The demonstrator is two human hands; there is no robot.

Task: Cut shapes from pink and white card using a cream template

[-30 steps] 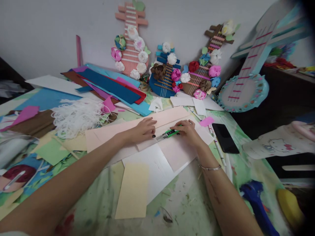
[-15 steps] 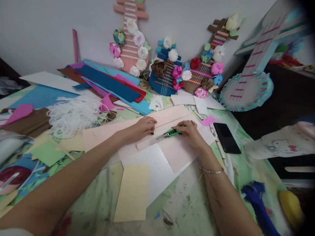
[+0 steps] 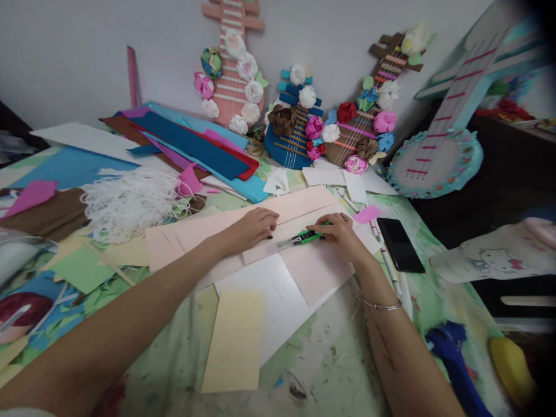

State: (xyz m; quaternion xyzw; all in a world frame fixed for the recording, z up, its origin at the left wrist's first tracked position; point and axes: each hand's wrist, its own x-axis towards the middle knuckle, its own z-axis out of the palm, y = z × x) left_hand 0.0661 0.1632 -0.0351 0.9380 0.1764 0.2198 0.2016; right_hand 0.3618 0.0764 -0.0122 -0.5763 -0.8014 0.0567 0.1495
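Note:
My right hand [image 3: 341, 233] is closed around a green utility knife [image 3: 302, 238], its blade pointing left onto a long pale pink sheet [image 3: 191, 231]. My left hand [image 3: 252, 227] lies on that pink sheet just left of the blade, fingers bent and pressing it down. A white board [image 3: 269, 289] lies under the pink sheets. A cream rectangle of paper [image 3: 234, 339] lies nearer to me on the table.
Paper guitars decorated with paper flowers [image 3: 295, 124] lean against the wall. Stacked coloured sheets [image 3: 195, 150] and white shredded string [image 3: 130, 202] lie at the left. A black phone [image 3: 399, 243] and a blue glue gun [image 3: 452, 359] are on the right.
Both hands stay nearly in place; the knife and my right hand have shifted slightly to the right along the pink sheet.

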